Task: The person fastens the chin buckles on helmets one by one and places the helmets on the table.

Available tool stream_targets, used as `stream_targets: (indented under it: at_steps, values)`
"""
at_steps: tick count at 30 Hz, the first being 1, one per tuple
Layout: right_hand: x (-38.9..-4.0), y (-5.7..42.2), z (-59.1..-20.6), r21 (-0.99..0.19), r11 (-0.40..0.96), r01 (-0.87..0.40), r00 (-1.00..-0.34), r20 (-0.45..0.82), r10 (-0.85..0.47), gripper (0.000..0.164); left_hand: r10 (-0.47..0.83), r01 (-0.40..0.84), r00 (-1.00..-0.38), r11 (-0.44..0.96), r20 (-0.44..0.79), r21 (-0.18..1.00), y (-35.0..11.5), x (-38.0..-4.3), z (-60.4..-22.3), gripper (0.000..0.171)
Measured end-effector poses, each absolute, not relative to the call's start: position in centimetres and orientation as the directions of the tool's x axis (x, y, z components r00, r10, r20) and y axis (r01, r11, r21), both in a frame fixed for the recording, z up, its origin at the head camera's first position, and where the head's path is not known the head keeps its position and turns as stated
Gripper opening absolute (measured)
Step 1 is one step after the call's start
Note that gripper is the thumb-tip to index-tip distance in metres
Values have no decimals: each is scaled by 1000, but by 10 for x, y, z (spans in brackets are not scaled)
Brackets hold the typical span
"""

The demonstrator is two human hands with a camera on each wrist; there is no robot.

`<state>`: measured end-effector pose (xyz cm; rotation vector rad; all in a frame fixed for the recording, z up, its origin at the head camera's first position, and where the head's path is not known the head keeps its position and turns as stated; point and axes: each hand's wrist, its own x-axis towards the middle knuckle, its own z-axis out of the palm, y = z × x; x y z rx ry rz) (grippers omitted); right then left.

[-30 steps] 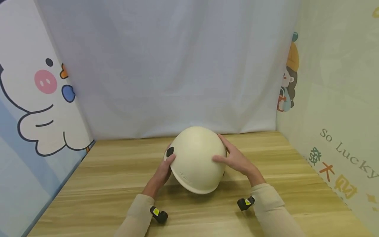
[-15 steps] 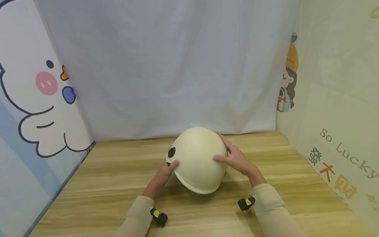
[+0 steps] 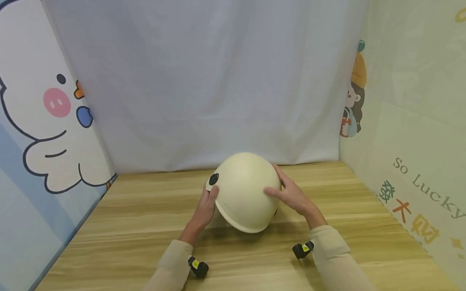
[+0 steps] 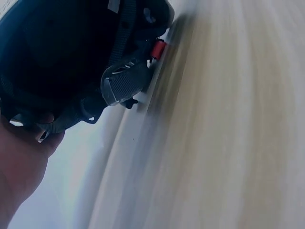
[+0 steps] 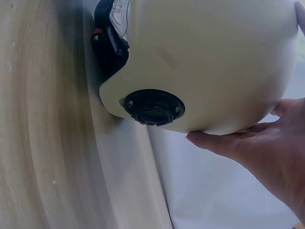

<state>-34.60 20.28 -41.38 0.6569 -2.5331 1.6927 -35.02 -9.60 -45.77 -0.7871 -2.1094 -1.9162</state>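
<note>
A cream helmet (image 3: 247, 190) is tilted between both hands at the middle of the wooden table. My left hand (image 3: 206, 206) grips its left rim, thumb outside, beside a black round fitting (image 3: 213, 179). In the left wrist view, the helmet's dark lining (image 4: 47, 52), strap buckle (image 4: 124, 83) and small red piece (image 4: 158, 49) show. My right hand (image 3: 295, 198) holds the right side of the dome, thumb on the near face, fingers around the far side. The right wrist view shows another black round fitting (image 5: 155, 107) near the rim and a black strap (image 5: 109, 52).
The wood-grain table (image 3: 127, 226) extends around the helmet. A pale curtain (image 3: 218, 81) hangs behind its far edge. Printed walls stand on the left (image 3: 22, 133) and right (image 3: 418, 141). Each sleeve carries a small black camera (image 3: 303, 249).
The helmet has turned and shifted slightly right and up. My left hand has moved up and right with its rim, while my right hand has stayed nearly in place.
</note>
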Motion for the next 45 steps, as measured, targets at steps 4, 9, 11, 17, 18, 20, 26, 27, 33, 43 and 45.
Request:
stream_targets:
  at_steps: [4, 9, 11, 17, 18, 20, 26, 27, 33, 43, 45]
  values:
    - [-347, 203, -415, -873, 329, -359, -911, 252, -326, 89, 319, 473, -835, 3, 447, 881, -98, -348, -457, 59]
    - [-346, 203, -412, -856, 355, -376, -909, 266, -322, 89, 393, 451, -808, -68, 440, 890, -101, -348, -459, 73]
    - [-345, 202, -411, -838, 371, -400, -902, 288, -321, 90, 400, 456, -802, -69, 443, 888, -101, -348, -460, 74]
    - [-343, 196, -410, -779, 388, -493, -862, 377, -338, 87, 408, 470, -792, -68, 454, 880, -102, -349, -462, 71]
    - [-342, 195, -410, -768, 401, -499, -860, 380, -341, 86, 406, 471, -792, -70, 456, 880, -102, -349, -463, 71]
    - [-342, 193, -410, -746, 435, -504, -858, 380, -345, 87, 399, 470, -795, -73, 458, 880, -104, -349, -464, 69]
    - [-340, 190, -406, -723, 480, -497, -864, 359, -352, 107, 412, 468, -795, -50, 445, 882, -103, -348, -460, 73]
    - [-340, 190, -406, -719, 487, -495, -865, 357, -352, 109, 416, 467, -794, -48, 443, 883, -103, -348, -460, 73]
    - [-339, 192, -403, -703, 515, -491, -869, 350, -350, 113, 372, 462, -811, -68, 452, 885, -97, -349, -456, 70]
    - [-338, 192, -403, -699, 518, -492, -870, 368, -329, 110, 258, 437, -872, 24, 417, 899, -98, -346, -448, 76]
    - [-338, 192, -403, -702, 519, -489, -871, 366, -327, 110, 279, 430, -872, 41, 403, 902, -100, -346, -447, 83]
